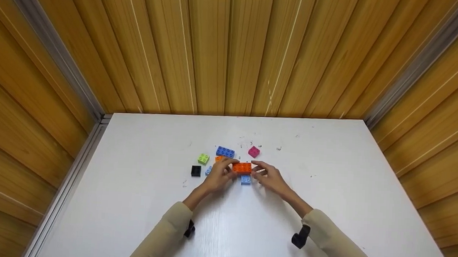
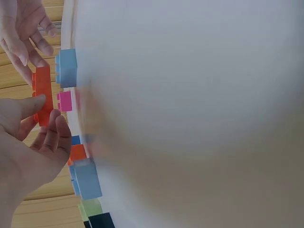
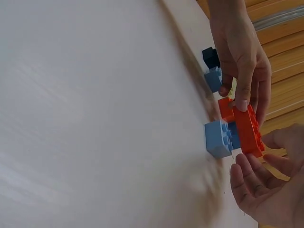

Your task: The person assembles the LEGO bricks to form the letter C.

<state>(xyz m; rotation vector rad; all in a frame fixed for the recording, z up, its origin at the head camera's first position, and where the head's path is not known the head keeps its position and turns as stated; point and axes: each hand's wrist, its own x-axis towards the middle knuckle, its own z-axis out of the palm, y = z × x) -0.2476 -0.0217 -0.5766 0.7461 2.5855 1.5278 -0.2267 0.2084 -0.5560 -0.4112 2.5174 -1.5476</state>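
A red-orange building brick [image 1: 242, 168] is held above the white table, studs up. My left hand [image 1: 218, 177] pinches one end of it; in the left wrist view the thumb [image 2: 39, 103] lies on its side. Around the other end, my right hand [image 1: 272, 180] has loosely bent, spread fingers, and I cannot tell whether they touch the brick. On the table, a light blue brick [image 3: 217, 138] stands just below and nearer me than the held one. Partly hidden by my left hand are an orange brick [image 1: 219, 158] and a second light blue brick [image 1: 208, 170].
Left of my left hand sit a lime green brick [image 1: 203, 159] and a black brick [image 1: 196, 171]. Farther back are a dark blue brick [image 1: 225, 152] and a pink brick [image 1: 254, 151]. Wood-patterned walls [image 1: 247, 52] enclose the table [image 1: 140, 209] at the back and sides.
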